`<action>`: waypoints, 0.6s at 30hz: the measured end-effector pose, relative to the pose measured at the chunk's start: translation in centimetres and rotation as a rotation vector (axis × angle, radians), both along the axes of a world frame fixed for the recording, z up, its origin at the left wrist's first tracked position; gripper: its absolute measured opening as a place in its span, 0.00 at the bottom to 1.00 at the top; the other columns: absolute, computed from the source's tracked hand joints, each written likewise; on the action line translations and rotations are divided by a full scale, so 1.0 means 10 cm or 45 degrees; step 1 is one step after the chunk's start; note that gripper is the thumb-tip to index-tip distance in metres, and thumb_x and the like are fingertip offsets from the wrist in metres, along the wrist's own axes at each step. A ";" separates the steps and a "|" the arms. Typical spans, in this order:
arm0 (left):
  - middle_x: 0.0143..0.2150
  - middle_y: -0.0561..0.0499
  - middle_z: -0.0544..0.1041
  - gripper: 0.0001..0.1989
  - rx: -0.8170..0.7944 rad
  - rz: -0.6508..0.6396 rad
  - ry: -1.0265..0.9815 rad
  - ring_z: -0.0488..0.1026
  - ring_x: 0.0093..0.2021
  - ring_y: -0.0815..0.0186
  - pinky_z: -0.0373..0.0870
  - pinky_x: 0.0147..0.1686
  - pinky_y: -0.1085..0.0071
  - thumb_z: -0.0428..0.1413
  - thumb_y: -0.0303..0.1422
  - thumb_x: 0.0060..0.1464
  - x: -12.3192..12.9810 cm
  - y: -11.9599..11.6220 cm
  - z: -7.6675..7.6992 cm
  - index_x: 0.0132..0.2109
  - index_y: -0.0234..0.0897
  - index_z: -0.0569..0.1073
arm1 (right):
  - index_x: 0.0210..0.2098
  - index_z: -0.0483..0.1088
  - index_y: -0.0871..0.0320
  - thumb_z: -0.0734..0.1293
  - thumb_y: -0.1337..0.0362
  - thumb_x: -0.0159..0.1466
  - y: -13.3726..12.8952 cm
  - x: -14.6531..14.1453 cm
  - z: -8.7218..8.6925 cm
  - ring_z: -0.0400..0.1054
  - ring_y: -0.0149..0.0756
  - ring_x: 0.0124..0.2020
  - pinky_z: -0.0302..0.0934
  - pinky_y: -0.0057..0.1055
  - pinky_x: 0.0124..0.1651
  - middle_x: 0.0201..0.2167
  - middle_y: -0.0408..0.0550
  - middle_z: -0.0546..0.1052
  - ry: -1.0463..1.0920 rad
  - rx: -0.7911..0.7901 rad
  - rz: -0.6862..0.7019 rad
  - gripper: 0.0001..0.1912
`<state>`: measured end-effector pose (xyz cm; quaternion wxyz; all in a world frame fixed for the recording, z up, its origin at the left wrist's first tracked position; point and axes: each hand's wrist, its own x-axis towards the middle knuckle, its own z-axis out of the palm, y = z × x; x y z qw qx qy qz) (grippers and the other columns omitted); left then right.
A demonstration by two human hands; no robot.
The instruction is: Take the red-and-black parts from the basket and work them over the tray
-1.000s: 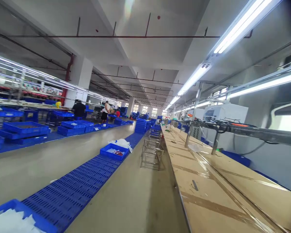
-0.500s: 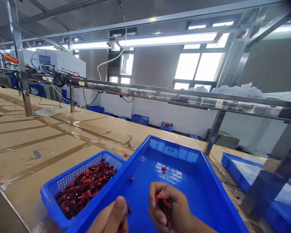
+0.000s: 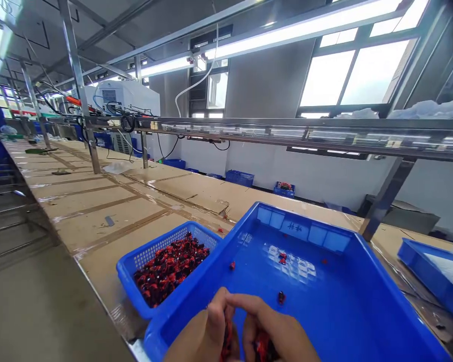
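On the counter (image 3: 128, 234), near tray (image 3: 324, 311) in front, basket (image 3: 125, 281) just beside its left wall. In the basket, a heap of small pieces (image 3: 169, 266); on the tray floor, a few loose pieces (image 3: 281, 297), well apart from one another. Left of the basket, flat on the counter, a strip (image 3: 109, 220). Just behind the tray's far right corner, a post (image 3: 387, 201); right of both, a second tray (image 3: 419, 256). Over the counter, behind the near tray, a long rail (image 3: 272, 131). Beyond the counter, a small crate (image 3: 284, 190). Left of the counter, stools (image 3: 13, 245).
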<state>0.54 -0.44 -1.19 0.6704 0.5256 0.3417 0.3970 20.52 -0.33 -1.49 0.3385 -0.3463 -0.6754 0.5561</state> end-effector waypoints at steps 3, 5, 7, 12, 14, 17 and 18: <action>0.27 0.54 0.66 0.44 0.031 -0.025 0.044 0.70 0.34 0.60 0.61 0.33 0.69 0.51 0.80 0.41 0.02 -0.04 -0.03 0.35 0.41 0.66 | 0.52 0.83 0.42 0.83 0.62 0.56 -0.04 -0.05 0.00 0.67 0.29 0.34 0.58 0.25 0.40 0.34 0.39 0.81 -0.012 0.003 -0.108 0.25; 0.27 0.55 0.64 0.45 0.047 -0.047 0.072 0.68 0.33 0.61 0.60 0.33 0.69 0.46 0.81 0.41 0.00 -0.04 -0.02 0.36 0.41 0.65 | 0.45 0.84 0.51 0.83 0.55 0.57 -0.03 -0.08 0.05 0.64 0.28 0.29 0.57 0.25 0.36 0.28 0.40 0.77 0.063 -0.083 -0.163 0.18; 0.25 0.57 0.63 0.47 0.039 -0.114 0.105 0.67 0.29 0.63 0.59 0.32 0.69 0.41 0.82 0.44 -0.02 -0.02 -0.01 0.40 0.40 0.65 | 0.38 0.80 0.57 0.80 0.45 0.59 0.00 -0.12 0.13 0.58 0.25 0.22 0.53 0.24 0.28 0.21 0.38 0.71 0.173 -0.239 -0.190 0.22; 0.25 0.60 0.66 0.51 -0.074 -0.225 0.093 0.64 0.22 0.67 0.53 0.25 0.71 0.33 0.81 0.48 -0.05 0.04 0.04 0.54 0.41 0.62 | 0.33 0.68 0.57 0.76 0.36 0.56 0.10 -0.14 0.24 0.53 0.20 0.11 0.47 0.21 0.17 0.15 0.33 0.67 0.473 -0.695 -0.243 0.31; 0.27 0.59 0.67 0.51 -0.121 -0.194 0.077 0.64 0.23 0.66 0.50 0.24 0.72 0.32 0.81 0.49 -0.04 0.05 0.04 0.55 0.41 0.60 | 0.33 0.68 0.57 0.80 0.37 0.48 0.13 -0.15 0.25 0.53 0.20 0.09 0.47 0.21 0.15 0.15 0.33 0.69 0.544 -0.796 -0.264 0.33; 0.28 0.58 0.66 0.51 -0.177 -0.168 0.049 0.65 0.24 0.66 0.47 0.22 0.72 0.33 0.81 0.48 -0.02 0.06 0.04 0.56 0.42 0.58 | 0.30 0.69 0.58 0.83 0.41 0.40 0.15 -0.18 0.26 0.53 0.20 0.08 0.45 0.20 0.12 0.14 0.36 0.71 0.594 -0.868 -0.323 0.34; 0.29 0.58 0.66 0.52 -0.187 -0.155 0.035 0.64 0.23 0.67 0.47 0.21 0.72 0.34 0.82 0.48 -0.02 0.06 0.04 0.57 0.43 0.57 | 0.30 0.69 0.58 0.84 0.42 0.38 0.15 -0.20 0.26 0.53 0.20 0.07 0.44 0.20 0.12 0.14 0.36 0.71 0.606 -0.883 -0.348 0.34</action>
